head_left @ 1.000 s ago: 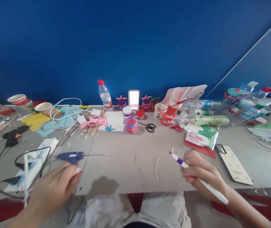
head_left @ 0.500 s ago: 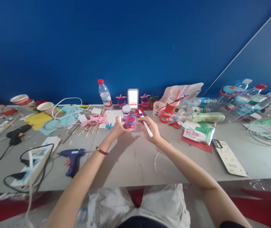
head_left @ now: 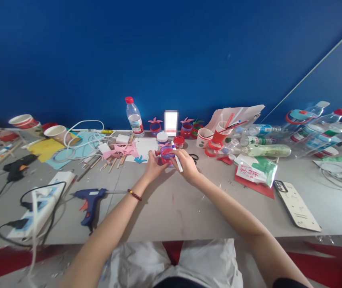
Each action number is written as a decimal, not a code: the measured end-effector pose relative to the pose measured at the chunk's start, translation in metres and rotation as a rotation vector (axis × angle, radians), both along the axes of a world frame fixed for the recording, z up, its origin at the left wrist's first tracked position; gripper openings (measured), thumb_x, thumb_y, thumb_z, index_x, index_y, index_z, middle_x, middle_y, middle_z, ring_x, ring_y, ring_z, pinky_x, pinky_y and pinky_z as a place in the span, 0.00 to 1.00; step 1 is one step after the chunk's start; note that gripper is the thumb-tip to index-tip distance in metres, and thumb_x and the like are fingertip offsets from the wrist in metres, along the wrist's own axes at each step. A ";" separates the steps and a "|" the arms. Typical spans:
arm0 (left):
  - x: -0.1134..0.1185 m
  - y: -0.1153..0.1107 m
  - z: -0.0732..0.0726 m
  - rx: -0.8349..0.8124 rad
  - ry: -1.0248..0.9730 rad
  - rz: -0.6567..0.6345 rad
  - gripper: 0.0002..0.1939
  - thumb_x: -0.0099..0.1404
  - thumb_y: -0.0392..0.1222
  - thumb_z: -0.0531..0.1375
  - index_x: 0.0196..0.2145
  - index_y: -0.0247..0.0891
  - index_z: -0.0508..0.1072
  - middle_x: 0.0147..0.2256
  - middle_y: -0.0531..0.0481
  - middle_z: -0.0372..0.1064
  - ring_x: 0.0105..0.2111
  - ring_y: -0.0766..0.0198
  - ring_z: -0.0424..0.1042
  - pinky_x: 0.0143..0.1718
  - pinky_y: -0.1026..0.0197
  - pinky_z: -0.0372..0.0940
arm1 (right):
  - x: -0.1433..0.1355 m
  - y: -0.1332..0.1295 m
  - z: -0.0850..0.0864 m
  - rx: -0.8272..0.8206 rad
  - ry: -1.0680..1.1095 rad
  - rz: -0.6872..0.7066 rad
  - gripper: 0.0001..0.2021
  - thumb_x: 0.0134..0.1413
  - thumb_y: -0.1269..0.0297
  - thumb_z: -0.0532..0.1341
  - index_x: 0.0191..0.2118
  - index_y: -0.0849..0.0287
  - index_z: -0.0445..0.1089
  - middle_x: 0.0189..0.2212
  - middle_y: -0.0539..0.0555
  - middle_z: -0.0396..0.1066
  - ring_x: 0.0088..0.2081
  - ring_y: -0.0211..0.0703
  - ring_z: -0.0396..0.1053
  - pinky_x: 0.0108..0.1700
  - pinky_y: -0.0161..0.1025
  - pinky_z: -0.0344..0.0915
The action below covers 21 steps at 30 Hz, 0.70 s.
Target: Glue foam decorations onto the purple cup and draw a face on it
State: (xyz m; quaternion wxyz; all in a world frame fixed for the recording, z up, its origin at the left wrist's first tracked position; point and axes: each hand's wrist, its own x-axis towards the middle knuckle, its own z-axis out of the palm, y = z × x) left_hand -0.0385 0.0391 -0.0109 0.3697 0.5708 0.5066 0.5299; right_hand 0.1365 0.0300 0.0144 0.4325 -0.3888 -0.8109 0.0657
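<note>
"Where's the small red-and-purple cup?"

"Twelve o'clock from the person's body, between the two hands. The red tub sits just beyond it at one o'clock, the white-lidded tub at eleven. I can't tell whether its base touches the table."

"And the hands?"

"The left hand curls round the cup's nine o'clock side. The right hand pinches a white marker, purple end pointing away, near the cup's three o'clock side. Whether those fingers also touch the cup, I can't tell."

"How would it handle?"

"Light, I'd guess — thin-walled and springy, so a hard squeeze could dent it. The smooth wall may slip a little, and the colour might smudge if it's wet."

"Best hold?"

"Low on the wall, thumb and fingers opposed at nine and three o'clock. I'd spare the rim — it's likely the weakest part."
</note>
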 end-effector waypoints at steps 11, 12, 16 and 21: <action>0.005 -0.008 -0.003 -0.010 -0.139 -0.049 0.31 0.44 0.46 0.73 0.36 0.42 0.56 0.42 0.51 0.64 0.43 0.61 0.73 0.42 0.58 0.68 | 0.005 0.002 0.008 0.055 0.127 0.040 0.12 0.64 0.66 0.54 0.47 0.51 0.72 0.39 0.57 0.74 0.42 0.51 0.70 0.46 0.48 0.68; 0.006 -0.009 -0.002 -0.028 -0.165 -0.070 0.31 0.45 0.46 0.73 0.35 0.42 0.55 0.41 0.52 0.65 0.42 0.62 0.73 0.41 0.58 0.68 | 0.005 0.002 0.009 0.059 0.150 0.040 0.11 0.64 0.66 0.54 0.47 0.51 0.72 0.38 0.57 0.74 0.42 0.51 0.70 0.46 0.48 0.68; 0.011 -0.012 0.001 -0.085 -0.321 -0.130 0.31 0.44 0.47 0.73 0.32 0.42 0.53 0.36 0.55 0.65 0.36 0.64 0.73 0.38 0.59 0.69 | 0.003 -0.001 0.013 0.015 0.286 0.018 0.12 0.65 0.64 0.53 0.48 0.50 0.71 0.41 0.56 0.75 0.45 0.50 0.71 0.50 0.51 0.67; 0.015 -0.012 0.007 -0.198 -0.482 -0.136 0.27 0.45 0.49 0.73 0.32 0.40 0.59 0.34 0.55 0.69 0.38 0.63 0.74 0.43 0.58 0.69 | 0.004 -0.016 0.011 -0.064 0.403 0.041 0.16 0.65 0.60 0.51 0.53 0.52 0.69 0.49 0.58 0.74 0.51 0.51 0.71 0.55 0.52 0.66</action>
